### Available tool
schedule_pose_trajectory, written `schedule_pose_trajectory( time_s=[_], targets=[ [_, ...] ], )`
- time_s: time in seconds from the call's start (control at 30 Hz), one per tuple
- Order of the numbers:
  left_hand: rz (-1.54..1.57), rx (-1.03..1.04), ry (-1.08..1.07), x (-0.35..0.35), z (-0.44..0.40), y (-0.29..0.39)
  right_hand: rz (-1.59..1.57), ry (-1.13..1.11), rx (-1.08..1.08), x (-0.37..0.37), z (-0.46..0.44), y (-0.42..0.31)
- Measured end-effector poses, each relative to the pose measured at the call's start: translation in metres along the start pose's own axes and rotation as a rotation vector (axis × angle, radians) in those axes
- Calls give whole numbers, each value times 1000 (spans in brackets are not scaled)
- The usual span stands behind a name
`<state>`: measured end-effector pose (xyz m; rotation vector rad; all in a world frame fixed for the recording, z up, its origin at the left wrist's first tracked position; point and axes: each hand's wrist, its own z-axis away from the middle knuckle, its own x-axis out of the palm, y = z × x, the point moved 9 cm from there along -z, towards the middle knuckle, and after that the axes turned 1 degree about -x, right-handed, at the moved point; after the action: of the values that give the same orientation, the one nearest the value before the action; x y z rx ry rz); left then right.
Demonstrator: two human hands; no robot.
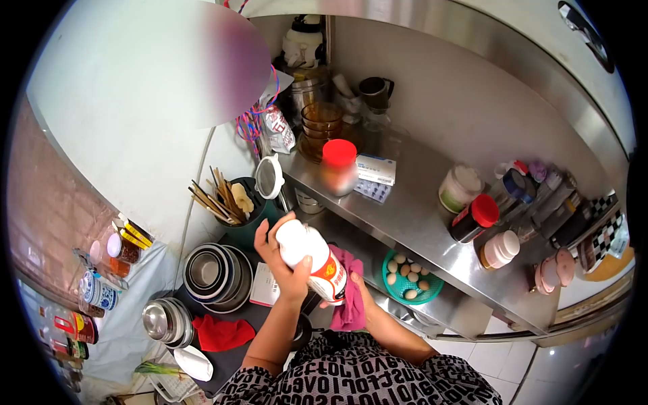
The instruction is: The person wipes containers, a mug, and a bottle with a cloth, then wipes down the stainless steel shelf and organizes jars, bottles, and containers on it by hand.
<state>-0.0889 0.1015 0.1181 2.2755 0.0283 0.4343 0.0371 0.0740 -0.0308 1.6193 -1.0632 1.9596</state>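
Note:
My left hand (285,266) is wrapped round a white bottle (312,260) with a red and orange label, tilted in front of my chest. My right hand (359,291) holds a pink cloth (349,300) against the lower right end of the bottle; part of its fingers is hidden behind the cloth and bottle. Beyond the bottle, a jar with a red lid (339,165) stands on the steel shelf (405,196), beside a flat box (376,169) and a blister pack (372,190).
Right on the shelf are a dark jar (474,219), a white-lidded bottle (500,249) and a pale jar (460,188). Below sits a green basket of eggs (389,285). At left are nested bowls (216,273), a red cloth (223,333) and a chopstick holder (248,229).

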Motion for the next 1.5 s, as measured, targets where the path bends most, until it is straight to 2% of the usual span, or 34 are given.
schedule_pose_trajectory(
  time_s=[0.03, 0.1, 0.13, 0.17, 0.23, 0.3, 0.37, 0.4, 0.43, 0.47, 0.53, 0.57, 0.63, 0.67, 0.7, 0.77, 0.8, 0.83, 0.9, 0.93, 0.97, 1.07, 1.13, 1.17, 1.2, 1.3, 1.4, 1.43, 1.47, 1.5],
  targets=[
    [112, -137, 61, 4, 5, -6, 1, 0, 1, 2, 1, 2],
    [175, -432, 154, -15, 38, -53, 351, 235, -358, -1, 14, -28],
    [164, -491, 116, -8, 48, -58, 477, 351, -533, -12, 17, -41],
    [205, -499, 119, -2, 58, -57, 478, 351, -533, -18, 18, -42],
    [335, -550, 199, 2, 70, -57, 828, 323, -736, 8, 32, -62],
    [369, -547, 246, 3, 71, -50, 932, 328, -751, 18, 37, -62],
    [402, -537, 292, 0, 74, -48, 1281, 399, -808, 40, 41, -65],
    [212, -456, 168, 3, 71, -40, 1689, 340, -846, 77, 41, -64],
    [19, -376, 43, 8, 70, -33, 1684, 334, -843, 90, 39, -66],
    [-29, -375, -3, 9, 72, -33, 1728, 314, -897, 104, 39, -65],
    [58, -430, 33, 11, 76, -37, 1831, 225, -929, 128, 38, -66],
    [151, -488, 67, 13, 80, -41, 1828, 227, -927, 134, 37, -69],
    [186, -460, -30, 25, 87, -44, 1769, 86, -1010, 153, 38, -72],
    [192, -484, -33, 26, 90, -48, 1772, 21, -969, 157, 34, -75],
    [195, -508, -30, 26, 91, -48, 1772, 11, -968, 156, 30, -76],
    [184, -463, 6, 19, 85, -41, 1562, 83, -881, 132, 16, -84],
    [160, -431, 12, 12, 82, -39, 1512, 136, -664, 104, 9, -79],
    [137, -399, 16, 5, 79, -38, 1516, 133, -663, 93, 9, -74],
    [143, -340, 84, -15, 77, -35, 1232, 279, -384, 49, 4, -56],
    [174, -337, 119, -25, 77, -42, 1270, 345, -353, 48, 11, -47],
    [204, -337, 151, -35, 78, -48, 1186, 304, -440, 38, 11, -37],
    [321, -407, 193, -41, 71, -52, 1294, 246, -473, 62, 20, -30],
    [267, -447, 263, -32, 75, -50, 1943, 103, -740, 112, 24, -29],
    [213, -494, 335, -32, 81, -51, 1940, 102, -735, 121, 22, -30],
    [35, -331, 183, -24, 72, -42, 1942, 98, -788, 134, 20, -34],
    [123, -342, -75, 3, 75, -42, 1957, 59, -847, 155, 6, -60],
    [286, -608, -244, 21, 90, -50, 1526, 89, -501, 138, -17, -93],
    [320, -691, -310, 22, 97, -53, 1152, 63, -263, 116, -28, -90],
    [442, -842, -371, 26, 105, -58, 926, 70, -143, 106, -27, -87],
    [570, -903, -406, 34, 108, -52, 701, 76, -26, 98, -24, -84]
  ],
)
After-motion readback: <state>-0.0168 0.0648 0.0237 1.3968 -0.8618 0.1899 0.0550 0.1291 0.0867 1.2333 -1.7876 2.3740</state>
